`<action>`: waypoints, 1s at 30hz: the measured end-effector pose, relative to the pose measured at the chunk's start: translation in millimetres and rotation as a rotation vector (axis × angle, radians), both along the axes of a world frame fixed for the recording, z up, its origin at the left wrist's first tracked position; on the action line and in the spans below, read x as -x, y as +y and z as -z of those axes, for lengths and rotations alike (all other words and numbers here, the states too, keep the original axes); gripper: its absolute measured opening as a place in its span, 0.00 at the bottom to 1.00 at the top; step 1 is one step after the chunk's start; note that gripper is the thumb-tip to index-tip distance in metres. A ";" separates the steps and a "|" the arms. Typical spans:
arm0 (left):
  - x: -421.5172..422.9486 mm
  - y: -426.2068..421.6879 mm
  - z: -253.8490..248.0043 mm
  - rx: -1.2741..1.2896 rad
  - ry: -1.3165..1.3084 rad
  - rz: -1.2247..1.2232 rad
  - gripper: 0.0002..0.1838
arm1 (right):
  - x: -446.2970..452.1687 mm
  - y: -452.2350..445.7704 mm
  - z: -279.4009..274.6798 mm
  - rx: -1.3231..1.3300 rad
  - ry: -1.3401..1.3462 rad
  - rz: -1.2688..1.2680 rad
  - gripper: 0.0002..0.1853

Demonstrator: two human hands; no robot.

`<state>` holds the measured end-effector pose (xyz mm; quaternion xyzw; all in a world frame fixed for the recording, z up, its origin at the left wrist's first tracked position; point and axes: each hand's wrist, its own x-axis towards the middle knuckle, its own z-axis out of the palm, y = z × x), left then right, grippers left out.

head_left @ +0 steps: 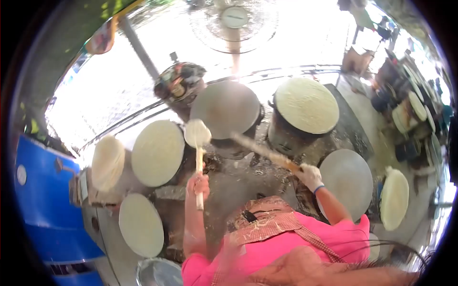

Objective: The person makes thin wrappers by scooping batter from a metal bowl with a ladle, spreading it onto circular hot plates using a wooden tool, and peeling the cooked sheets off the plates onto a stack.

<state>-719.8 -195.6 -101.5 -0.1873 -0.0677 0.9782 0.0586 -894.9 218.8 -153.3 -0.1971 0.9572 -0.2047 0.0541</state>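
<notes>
My bare left hand (198,185) is closed around the light handle of a ladle (197,133), whose round head is coated with pale batter. My right hand (310,177), in a whitish glove with a blue band at the wrist, grips a long wooden paddle (262,151) that points up and left. Beyond both tools sits a bare grey round griddle (225,110). Pale batter covers the round griddle (307,106) at its right and another (158,153) at its left. Close to my right forearm is a second grey griddle (347,183).
More pale rounds lie at the left (108,163), lower left (141,225) and far right (394,199). A blue barrel (45,190) stands at the left edge, a plastic-lined bin (159,272) at the bottom. A fan (234,18) stands beyond the griddles.
</notes>
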 end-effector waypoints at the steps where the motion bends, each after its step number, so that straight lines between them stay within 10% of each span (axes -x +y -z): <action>1: 27.3 -9.7 -4.6 0.236 0.019 0.042 0.19 | 11.4 -3.4 -11.4 0.013 -0.104 0.116 0.18; 6: 166.3 -49.2 -9.6 1.181 -0.144 0.219 0.20 | 49.0 -74.9 -32.9 0.497 0.205 -0.023 0.14; 9: 235.6 -64.0 69.4 1.031 -0.213 0.198 0.09 | 71.1 -149.1 -21.2 0.180 0.146 -0.034 0.15; 12: 271.2 -74.8 92.8 1.723 -0.355 0.110 0.32 | 80.1 -184.4 -11.2 0.184 -0.036 0.129 0.16; 14: 288.1 -120.4 165.4 2.829 -0.236 -0.546 0.39 | 100.9 -176.2 -2.5 0.271 -0.079 0.179 0.15; 18: 283.6 -140.9 126.6 2.873 -0.226 -0.129 0.38 | 111.0 -207.2 74.8 1.189 -0.208 0.355 0.14; 21: 288.2 -140.4 102.5 2.727 -0.151 -0.244 0.37 | 111.1 -238.4 62.2 0.130 0.148 0.197 0.12; 24: 296.5 -151.2 39.7 2.475 -0.080 -0.539 0.36 | 126.7 -234.9 41.1 0.147 -0.035 0.293 0.13; 27: 272.9 -165.7 21.1 2.370 0.085 -0.624 0.37 | 136.2 -299.5 69.9 0.911 -0.179 0.391 0.17; 30: 201.0 -170.8 65.1 2.045 -0.171 0.147 0.38 | 173.8 -335.5 57.7 0.298 0.029 0.241 0.16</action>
